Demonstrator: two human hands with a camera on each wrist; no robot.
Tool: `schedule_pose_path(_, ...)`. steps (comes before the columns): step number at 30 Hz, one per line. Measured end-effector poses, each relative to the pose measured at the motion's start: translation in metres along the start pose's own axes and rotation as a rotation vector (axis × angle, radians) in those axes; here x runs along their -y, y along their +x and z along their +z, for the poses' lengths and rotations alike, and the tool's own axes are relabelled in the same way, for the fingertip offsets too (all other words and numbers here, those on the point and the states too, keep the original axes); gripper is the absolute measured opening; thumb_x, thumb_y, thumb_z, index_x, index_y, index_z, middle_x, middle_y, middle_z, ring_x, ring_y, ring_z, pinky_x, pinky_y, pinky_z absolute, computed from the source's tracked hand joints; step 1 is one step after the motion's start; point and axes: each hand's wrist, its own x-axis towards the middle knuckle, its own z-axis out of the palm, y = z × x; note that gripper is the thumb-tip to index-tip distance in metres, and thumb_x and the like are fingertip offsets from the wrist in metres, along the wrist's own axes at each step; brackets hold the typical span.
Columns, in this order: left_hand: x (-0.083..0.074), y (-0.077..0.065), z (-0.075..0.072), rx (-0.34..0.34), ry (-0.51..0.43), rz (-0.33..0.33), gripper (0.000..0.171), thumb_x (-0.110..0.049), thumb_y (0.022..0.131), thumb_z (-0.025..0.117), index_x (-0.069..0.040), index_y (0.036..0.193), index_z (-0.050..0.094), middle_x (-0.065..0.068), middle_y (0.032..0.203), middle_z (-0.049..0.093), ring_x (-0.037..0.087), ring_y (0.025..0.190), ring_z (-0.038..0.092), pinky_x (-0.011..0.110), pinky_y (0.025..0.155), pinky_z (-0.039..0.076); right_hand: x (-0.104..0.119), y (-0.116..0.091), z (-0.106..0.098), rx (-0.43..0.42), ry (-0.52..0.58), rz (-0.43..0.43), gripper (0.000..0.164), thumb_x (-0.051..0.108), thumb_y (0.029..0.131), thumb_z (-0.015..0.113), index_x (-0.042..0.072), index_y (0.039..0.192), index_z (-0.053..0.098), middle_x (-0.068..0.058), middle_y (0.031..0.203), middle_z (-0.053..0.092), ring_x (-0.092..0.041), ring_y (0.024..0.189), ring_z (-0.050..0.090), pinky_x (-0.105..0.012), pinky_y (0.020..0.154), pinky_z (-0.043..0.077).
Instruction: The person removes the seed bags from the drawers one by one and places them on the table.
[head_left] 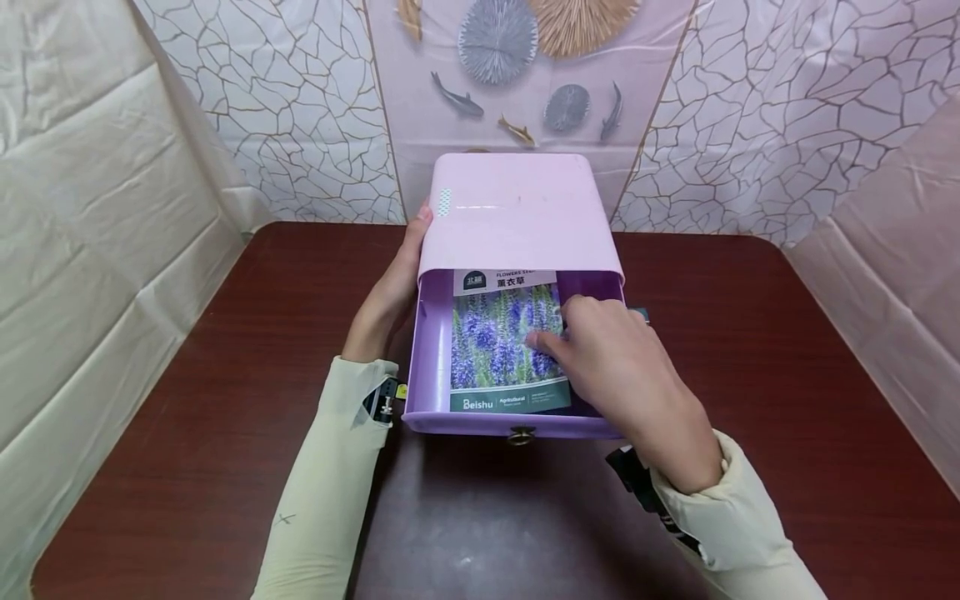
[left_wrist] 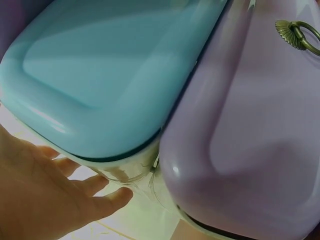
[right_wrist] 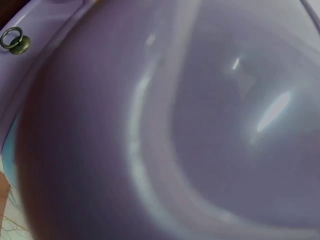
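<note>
A small drawer box has a pale pink top (head_left: 517,196), with a purple drawer (head_left: 431,350) pulled out toward me. Inside lies a seed packet (head_left: 506,337) picturing purple flowers; its far end is under the top. My right hand (head_left: 637,367) reaches into the drawer and grips the packet's right edge, thumb over the picture, other fingertips hidden. My left hand (head_left: 390,287) rests against the box's left side. In the left wrist view, the left hand (left_wrist: 55,195) has its fingers extended beside a closed blue drawer (left_wrist: 110,75).
A brass ring pull (head_left: 521,435) hangs on the purple drawer's front. The box stands on a dark reddish-brown table (head_left: 750,375). Behind it hangs a patterned cloth (head_left: 300,108), and pale cloth (head_left: 90,250) borders the left side.
</note>
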Motion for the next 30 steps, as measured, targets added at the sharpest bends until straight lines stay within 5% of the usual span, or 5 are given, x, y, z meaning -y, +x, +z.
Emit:
schedule_pose_path(10,-0.003,0.002,0.001,0.015,0.009,0.037,0.065,-0.047,0.110,0.018,-0.022,0.170,0.009,0.007,0.161,0.029,0.013,0.143,0.028,0.041,0.123,0.017,-0.008,0.001,-0.004,-0.054,0.169,-0.093,0.036,0.022,0.110,0.058,0.007,0.078,0.065,-0.002,0.059,0.045,-0.020,0.056,0.047,-0.035,0.057,0.038)
schedule_pose_path(20,-0.001,0.002,0.002,0.014,0.019,0.030,0.066,-0.048,0.110,0.018,-0.021,0.170,0.010,0.006,0.159,0.030,0.014,0.141,0.029,0.041,0.122,0.017,-0.017,0.001,-0.008,-0.007,0.280,-0.063,0.030,0.023,0.111,0.058,0.004,0.090,0.069,-0.005,0.058,0.059,-0.019,0.053,0.057,-0.032,0.049,0.041)
schedule_pose_path(30,-0.002,0.000,0.003,0.009,0.013,0.025,0.067,-0.049,0.110,0.018,-0.023,0.170,0.008,0.004,0.164,0.025,0.013,0.144,0.026,0.041,0.123,0.014,-0.029,-0.007,-0.019,-0.003,0.395,-0.027,0.041,0.028,0.111,0.057,0.005,0.078,0.058,-0.005,0.056,0.053,-0.018,0.050,0.050,-0.029,0.045,0.038)
